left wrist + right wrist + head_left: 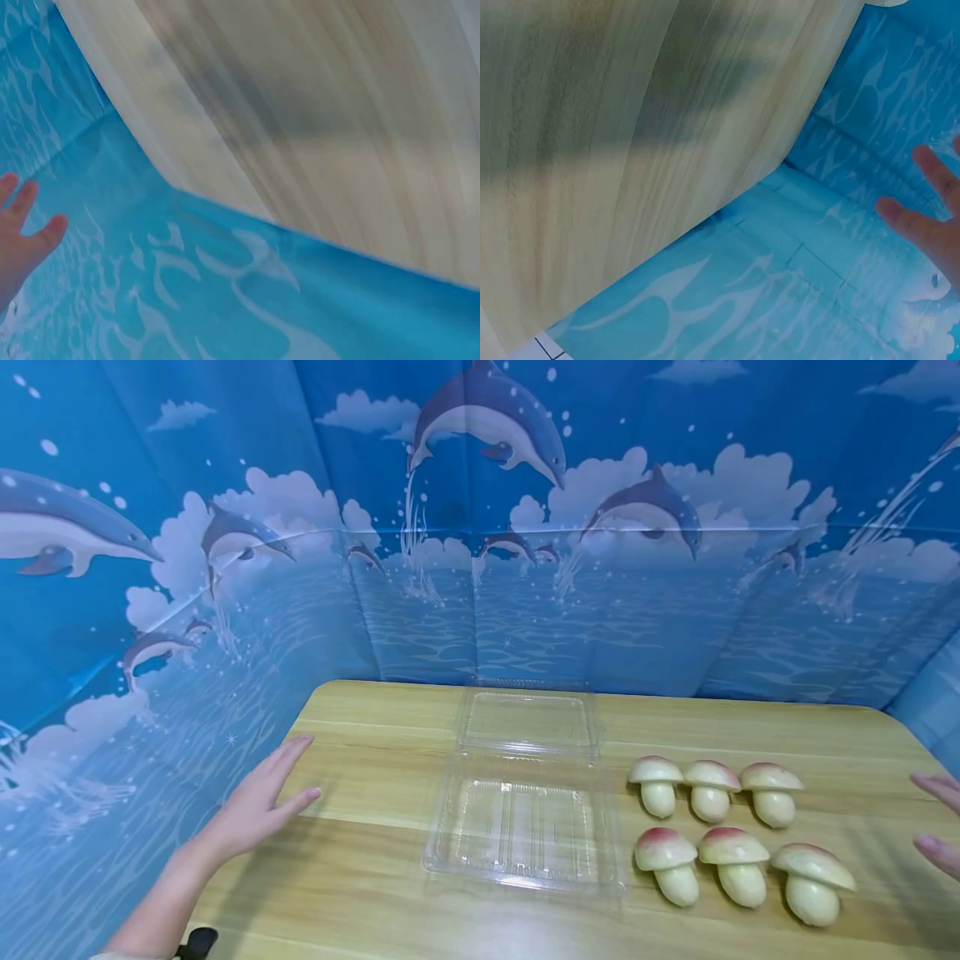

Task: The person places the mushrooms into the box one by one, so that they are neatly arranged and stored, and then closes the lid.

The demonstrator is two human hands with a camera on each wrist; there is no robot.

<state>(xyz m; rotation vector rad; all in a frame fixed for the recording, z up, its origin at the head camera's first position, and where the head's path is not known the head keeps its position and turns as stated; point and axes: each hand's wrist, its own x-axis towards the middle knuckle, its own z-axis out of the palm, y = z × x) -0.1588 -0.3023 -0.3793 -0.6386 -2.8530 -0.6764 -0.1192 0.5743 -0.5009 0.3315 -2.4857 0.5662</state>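
Note:
My left hand (251,810) hovers over the table's left side, fingers extended and thumb apart, holding nothing. At the right edge of the head view, only some fingers of my right hand (939,827) show, also straight and without anything in them. Between the hands lies a clear plastic clamshell box (521,831), its lid (528,718) folded back toward the far edge. Right of the box, several mushroom-shaped buns with pinkish caps sit in two rows, among them a back-row bun (656,785) and a front-row bun (813,883). The right hand is nearest to these.
A wood-grain table (360,777) with rounded corners carries everything. Blue dolphin-printed curtains (420,618) hang close along its back and sides. A black band (197,943) shows by the left wrist. In the right wrist view, tiled floor (544,349) appears below the table edge.

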